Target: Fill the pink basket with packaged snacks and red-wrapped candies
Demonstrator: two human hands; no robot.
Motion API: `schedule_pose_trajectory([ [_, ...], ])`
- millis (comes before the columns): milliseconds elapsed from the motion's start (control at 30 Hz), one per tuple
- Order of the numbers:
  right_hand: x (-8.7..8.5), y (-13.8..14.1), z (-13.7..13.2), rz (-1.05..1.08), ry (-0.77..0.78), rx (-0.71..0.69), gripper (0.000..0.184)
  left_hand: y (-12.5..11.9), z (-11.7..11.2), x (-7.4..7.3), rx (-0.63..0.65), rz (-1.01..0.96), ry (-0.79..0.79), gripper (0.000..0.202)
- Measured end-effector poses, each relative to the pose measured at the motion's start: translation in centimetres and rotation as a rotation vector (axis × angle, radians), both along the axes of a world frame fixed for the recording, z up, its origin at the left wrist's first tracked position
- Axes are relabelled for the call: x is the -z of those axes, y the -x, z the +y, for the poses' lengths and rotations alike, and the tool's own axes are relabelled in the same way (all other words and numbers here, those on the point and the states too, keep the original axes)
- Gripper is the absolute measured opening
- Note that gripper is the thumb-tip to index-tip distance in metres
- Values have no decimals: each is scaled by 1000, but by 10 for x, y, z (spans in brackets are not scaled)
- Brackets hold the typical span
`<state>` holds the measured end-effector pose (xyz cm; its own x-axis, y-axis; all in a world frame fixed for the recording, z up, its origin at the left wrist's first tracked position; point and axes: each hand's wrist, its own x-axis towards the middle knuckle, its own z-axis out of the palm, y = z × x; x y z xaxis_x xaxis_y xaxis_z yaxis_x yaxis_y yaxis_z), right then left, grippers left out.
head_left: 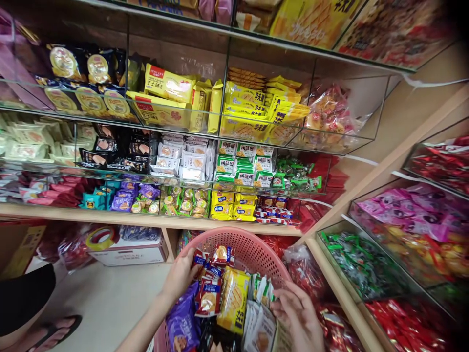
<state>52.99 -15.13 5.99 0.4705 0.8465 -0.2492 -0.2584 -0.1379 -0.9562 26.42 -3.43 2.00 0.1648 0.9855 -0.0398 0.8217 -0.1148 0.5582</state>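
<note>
A pink plastic basket (242,239) filled with wrapped snacks stands in front of the shelves. My left hand (183,271) reaches over its left side, with fingers closed on a small red and blue biscuit packet (201,258). Inside the basket's right side, my right hand (298,313) has bent fingers gripping green and white snack packets (261,289). Between the hands lie a yellow waffle packet (233,298), a red biscuit packet (208,296) and white biscuit packets (258,326). A purple snack packet (183,318) leans against the basket's left wall.
Clear shelf bins ahead hold yellow waffle packs (245,107), green and white packets (234,168) and red and blue packets (273,213). Bins of green sweets (361,261) flank the right. A white carton (128,252) and another person's sandalled foot (54,332) are at left.
</note>
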Motion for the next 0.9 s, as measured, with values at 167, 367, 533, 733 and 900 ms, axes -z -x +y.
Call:
schedule_pose_trajectory([
  [167, -4, 11, 4, 5, -14, 31, 56, -8, 3, 8, 63, 151, 33, 35],
  [367, 5, 22, 8, 40, -47, 38, 51, -14, 8, 16, 13, 134, 22, 39],
  [533, 11, 21, 10, 45, -48, 50, 49, -14, 9, 21, 9, 108, 28, 39],
  [733, 14, 22, 11, 35, -44, 37, 46, -13, 4, 19, -6, 40, -10, 29],
  [900, 13, 3, 22, -48, -89, -19, 45, -8, 0, 18, -36, 3, -2, 30],
])
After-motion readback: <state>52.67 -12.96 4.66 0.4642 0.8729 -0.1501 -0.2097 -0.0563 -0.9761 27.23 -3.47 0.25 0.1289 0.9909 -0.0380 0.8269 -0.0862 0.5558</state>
